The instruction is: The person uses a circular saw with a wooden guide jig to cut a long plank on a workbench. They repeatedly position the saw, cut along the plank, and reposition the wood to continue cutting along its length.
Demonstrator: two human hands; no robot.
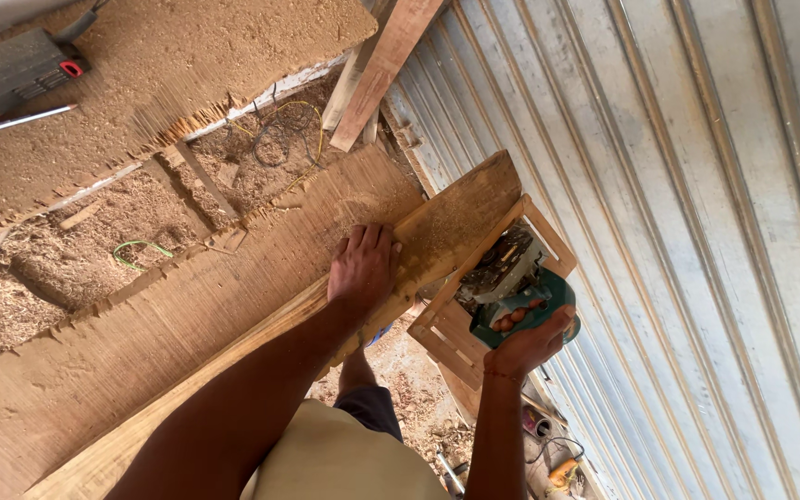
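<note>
A green power saw (522, 298) sits inside a small wooden frame (444, 326) at the near end of a long plank (233, 356) that runs slantwise across a sawdust-covered tabletop (94, 268). The right hand (528, 344) has its grip wrapped around the saw's handle. The left hand (363, 268) lies flat on the plank just beside the frame, fingers spread. Behind stands a corrugated metal shutter (696, 231); a red tool (11, 74), perhaps a planer, rests far off.
</note>
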